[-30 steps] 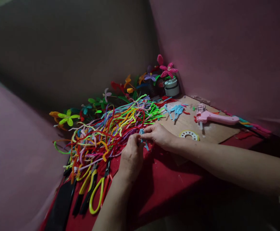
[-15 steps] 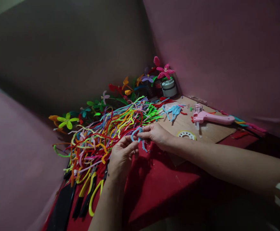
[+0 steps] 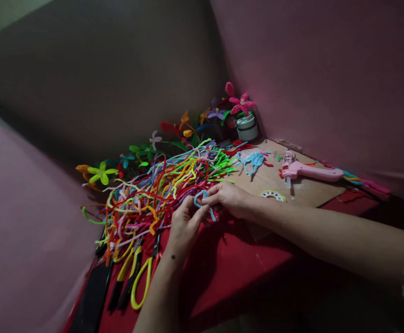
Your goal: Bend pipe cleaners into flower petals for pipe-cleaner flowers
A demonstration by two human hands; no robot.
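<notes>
A light blue pipe cleaner (image 3: pixel 197 199), bent into a loop with a short tail hanging down, is between my two hands. My left hand (image 3: pixel 185 223) pinches the loop's lower left side with thumb and fingers. From the right, my right hand (image 3: pixel 227 198) grips the other side of the loop near the tail. Just beyond my hands lies a big tangled pile of coloured pipe cleaners (image 3: pixel 160 180). Several light blue bent pieces (image 3: pixel 252 162) lie on the brown board (image 3: pixel 313 196) further right.
On the board are a pink glue gun (image 3: pixel 309 172) and a white tape roll (image 3: pixel 273 195). Yellow-handled scissors (image 3: pixel 141 284), black-and-yellow pliers (image 3: pixel 128 277) and a black flat object (image 3: pixel 92 296) lie at the left. Pipe-cleaner flowers (image 3: pixel 242 104) and a grey-white jar (image 3: pixel 246 128) stand against the wall.
The blue pipe cleaner, mostly hidden by my fingers at first, shows as an open loop. My left hand shifted left, then came back toward my right hand, and the loop became smaller.
</notes>
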